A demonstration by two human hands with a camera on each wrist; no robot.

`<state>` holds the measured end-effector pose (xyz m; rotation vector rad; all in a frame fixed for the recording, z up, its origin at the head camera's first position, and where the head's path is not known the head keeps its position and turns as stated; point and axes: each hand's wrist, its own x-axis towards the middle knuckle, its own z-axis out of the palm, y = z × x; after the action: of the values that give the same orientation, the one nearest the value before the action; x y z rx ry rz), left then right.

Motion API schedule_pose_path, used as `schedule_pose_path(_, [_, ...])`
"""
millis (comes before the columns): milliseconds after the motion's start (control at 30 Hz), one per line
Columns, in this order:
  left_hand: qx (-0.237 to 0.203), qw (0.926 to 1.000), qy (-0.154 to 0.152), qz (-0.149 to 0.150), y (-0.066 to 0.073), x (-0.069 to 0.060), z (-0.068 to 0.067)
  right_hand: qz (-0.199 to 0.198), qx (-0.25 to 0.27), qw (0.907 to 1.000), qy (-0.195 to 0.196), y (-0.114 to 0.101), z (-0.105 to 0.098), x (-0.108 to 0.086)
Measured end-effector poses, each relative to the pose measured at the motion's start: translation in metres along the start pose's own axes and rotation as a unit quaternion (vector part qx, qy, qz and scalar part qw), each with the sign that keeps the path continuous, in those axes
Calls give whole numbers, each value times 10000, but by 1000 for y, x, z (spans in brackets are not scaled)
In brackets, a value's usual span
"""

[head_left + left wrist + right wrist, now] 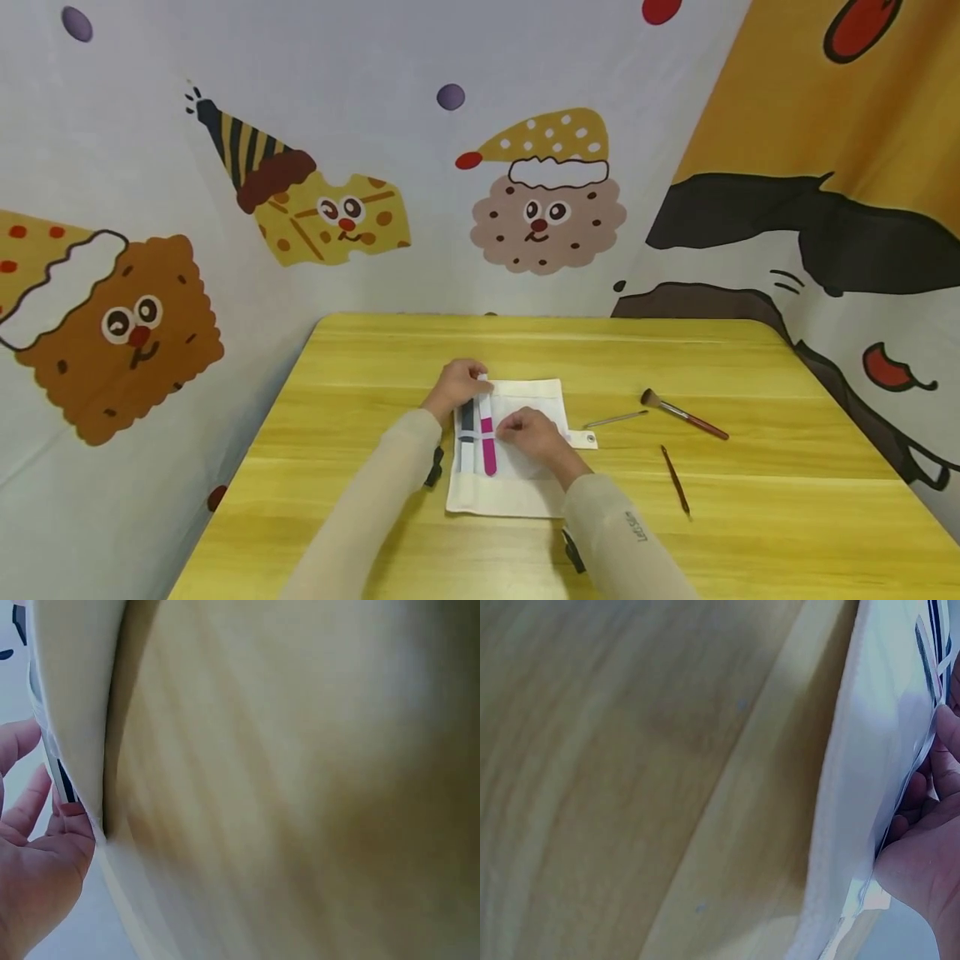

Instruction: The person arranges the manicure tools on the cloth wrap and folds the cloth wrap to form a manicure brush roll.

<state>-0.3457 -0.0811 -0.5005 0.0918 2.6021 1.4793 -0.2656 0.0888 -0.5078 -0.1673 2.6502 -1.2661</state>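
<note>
An unrolled cream cloth pouch (510, 498) lies on the table, with a pale elastic band (475, 435) across its left part. Under the band sit a dark grey and white flat strip (468, 418) and a pink and white flat stick (490, 460) with a rounded end. My left hand (457, 386) holds the top of the pink and white stick at the pouch's upper edge. Just right of the stick, my right hand (534, 435) pinches the band with curled fingers. Both wrist views show the hands edge-on to the cloth, their fingertips partly hidden.
Right of the pouch is its snap tab (585, 439). Beyond it lie a thin metal tool (615, 419), a brush with a red handle (692, 422) and a slim dark-brown tool (676, 482). A cartoon-printed curtain (420, 283) hangs behind the yellow wooden table (360, 350).
</note>
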Motion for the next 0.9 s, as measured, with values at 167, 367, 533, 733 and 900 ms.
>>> schedule_pose_path(167, [-13, 9999, -42, 105, 2, -3, 1, -47, -15, 10000, 22, 1, -1, 0])
schedule_pose_path(367, [-16, 9996, 35, 286, -1, 0, -1, 8, 28, 10000, 65, 2, -1, 0])
schedule_pose_path(533, [-114, 9990, 13, 421, -5, 3, -5, 83, 52, 9999, 54, 2, 1, 0])
schedule_pose_path(733, [-361, 9979, -301, 436, -10, 2, -11, 85, 5, 10000, 46, 2, 1, 1])
schedule_pose_path(900, [-370, 9980, -477, 161, -11, 2, -13, 123, -2, 9999, 26, 0, 1, 0])
